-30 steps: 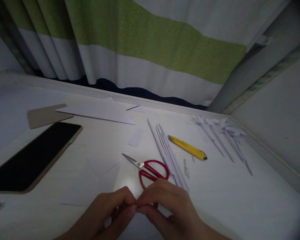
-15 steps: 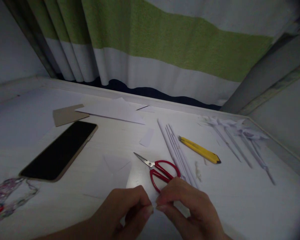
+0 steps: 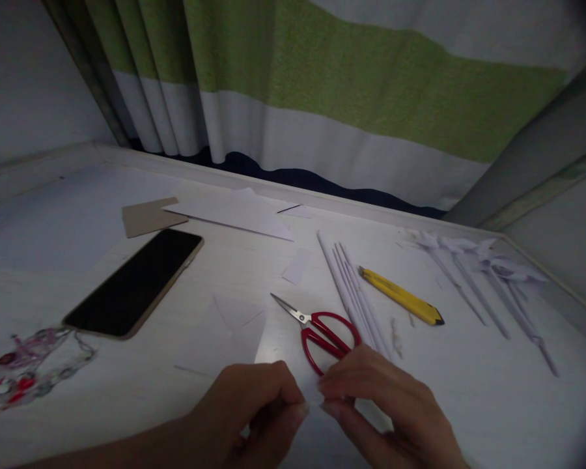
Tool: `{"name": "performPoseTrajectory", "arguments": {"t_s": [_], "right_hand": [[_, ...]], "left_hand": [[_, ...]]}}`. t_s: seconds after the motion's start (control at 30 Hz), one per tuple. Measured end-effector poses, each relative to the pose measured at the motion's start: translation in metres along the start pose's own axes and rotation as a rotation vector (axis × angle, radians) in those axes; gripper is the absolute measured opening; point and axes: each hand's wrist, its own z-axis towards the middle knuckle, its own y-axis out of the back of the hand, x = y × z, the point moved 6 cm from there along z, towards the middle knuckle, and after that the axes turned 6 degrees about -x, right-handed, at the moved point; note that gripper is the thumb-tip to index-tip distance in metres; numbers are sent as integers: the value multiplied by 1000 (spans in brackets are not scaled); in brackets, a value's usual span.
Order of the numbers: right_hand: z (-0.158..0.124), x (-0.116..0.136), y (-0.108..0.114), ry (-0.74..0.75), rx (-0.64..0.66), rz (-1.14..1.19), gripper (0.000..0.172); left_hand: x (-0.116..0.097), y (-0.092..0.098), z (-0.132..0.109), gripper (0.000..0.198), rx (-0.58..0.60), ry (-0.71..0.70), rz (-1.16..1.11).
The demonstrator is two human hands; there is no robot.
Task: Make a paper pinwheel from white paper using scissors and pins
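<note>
My left hand (image 3: 256, 407) and my right hand (image 3: 388, 407) are close together at the bottom middle, each with thumb and index finger pinched. A narrow gap lies between their fingertips. What they pinch is pale and too small to make out. Just beyond my right hand lie red-handled scissors (image 3: 317, 327), blades toward the upper left, one handle loop partly behind my fingers. Rolled white paper sticks (image 3: 354, 296) lie beside the scissors. A creased sheet of white paper (image 3: 224, 332) lies flat beyond my left hand.
A phone (image 3: 139, 280) with a beaded strap (image 3: 39, 365) lies at left, near a brown card (image 3: 151, 216) and a folded white paper (image 3: 234, 212). At right are a yellow utility knife (image 3: 400, 295) and several paper pinwheels (image 3: 488, 260). A striped curtain (image 3: 322, 85) hangs behind.
The whole view has shifted, so the table's things appear farther right. My fingertips look slightly farther apart, and both hands are still pinched.
</note>
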Motion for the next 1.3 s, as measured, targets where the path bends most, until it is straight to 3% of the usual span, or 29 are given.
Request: {"name": "performPoseTrajectory", "arguments": {"t_s": [0.23, 0.5, 0.83, 0.97, 1.2, 1.3], "right_hand": [[-1, -1, -2, -25, 0, 0, 28], [0, 1, -6, -49, 12, 22, 27], [4, 8, 0, 34, -154, 40, 28], [6, 9, 1, 33, -158, 62, 26], [-4, -5, 0, -146, -64, 107, 34], [-6, -8, -8, -168, -26, 235, 31]], "left_hand": [[-6, 2, 5, 17, 106, -95, 73], [-13, 4, 2, 13, 105, -228, 116], [-15, 0, 4, 11, 171, -333, 103], [-12, -2, 4, 11, 209, -324, 122], [-16, 4, 3, 10, 143, -364, 101], [-18, 5, 3, 9, 94, -382, 85]]}}
